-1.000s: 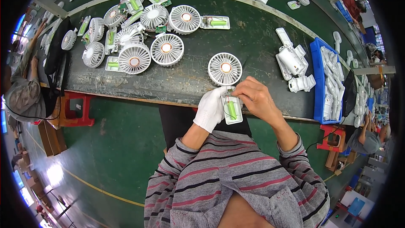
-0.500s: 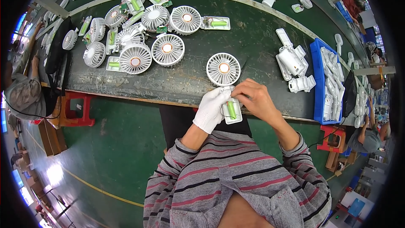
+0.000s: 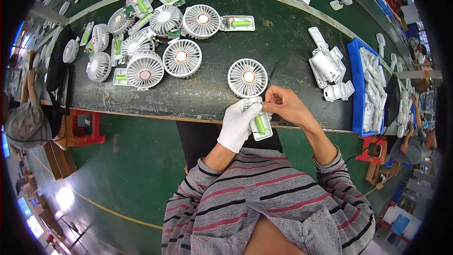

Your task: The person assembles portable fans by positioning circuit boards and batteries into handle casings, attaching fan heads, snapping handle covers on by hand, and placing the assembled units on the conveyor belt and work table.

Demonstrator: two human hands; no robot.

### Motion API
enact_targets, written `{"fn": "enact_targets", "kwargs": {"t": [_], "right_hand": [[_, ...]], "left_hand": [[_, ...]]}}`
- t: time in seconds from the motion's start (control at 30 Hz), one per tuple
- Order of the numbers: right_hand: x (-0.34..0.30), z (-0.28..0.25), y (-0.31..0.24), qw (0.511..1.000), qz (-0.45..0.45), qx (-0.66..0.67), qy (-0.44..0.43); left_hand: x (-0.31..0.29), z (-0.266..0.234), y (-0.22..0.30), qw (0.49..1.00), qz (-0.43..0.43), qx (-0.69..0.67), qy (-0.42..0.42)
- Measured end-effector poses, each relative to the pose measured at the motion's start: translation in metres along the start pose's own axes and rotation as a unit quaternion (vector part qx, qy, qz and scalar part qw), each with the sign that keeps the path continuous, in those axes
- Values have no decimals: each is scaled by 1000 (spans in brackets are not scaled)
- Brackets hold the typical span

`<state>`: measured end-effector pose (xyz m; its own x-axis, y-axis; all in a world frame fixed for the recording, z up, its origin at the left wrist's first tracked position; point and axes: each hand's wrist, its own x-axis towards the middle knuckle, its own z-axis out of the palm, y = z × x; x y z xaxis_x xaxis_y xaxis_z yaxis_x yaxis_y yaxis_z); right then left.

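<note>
At the green counter's (image 3: 283, 42) near edge, the gloved left hand (image 3: 240, 123) and bare right hand (image 3: 285, 107) both grip a fan (image 3: 252, 94); more fans (image 3: 141, 42) lie left, blue tray (image 3: 357, 89) right.

1. We see a long dark green table (image 3: 283, 42) with a pale edge line along its far side; it bends because of the round lens.
2. The floor (image 3: 137, 179) is green and shiny; a yellow line (image 3: 118, 215) runs across it; a bright spot of light (image 3: 63, 198) shows on it at the lower left.
3. A red stool (image 3: 87, 130) stands under the table on the left; another red stool (image 3: 375, 153) stands on the right.
4. A blue tray (image 3: 357, 89) sits on the table at the right.
</note>
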<state>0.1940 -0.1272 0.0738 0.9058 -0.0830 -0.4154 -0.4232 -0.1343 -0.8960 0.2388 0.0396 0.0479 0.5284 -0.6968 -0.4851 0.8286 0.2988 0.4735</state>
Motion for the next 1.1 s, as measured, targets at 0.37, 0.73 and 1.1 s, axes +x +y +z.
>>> {"fn": "enact_targets", "kwargs": {"t": [0.37, 0.73, 1.1], "right_hand": [[-27, 27, -12, 966, -155, -136, 158], [-49, 53, -20, 919, -218, -311, 111], [-18, 45, -11, 852, -325, -322, 252]], "left_hand": [[6, -3, -8, 993, 82, -86, 14], [3, 2, -3, 987, 98, -129, 18], [10, -2, -13, 978, 155, -137, -1]]}}
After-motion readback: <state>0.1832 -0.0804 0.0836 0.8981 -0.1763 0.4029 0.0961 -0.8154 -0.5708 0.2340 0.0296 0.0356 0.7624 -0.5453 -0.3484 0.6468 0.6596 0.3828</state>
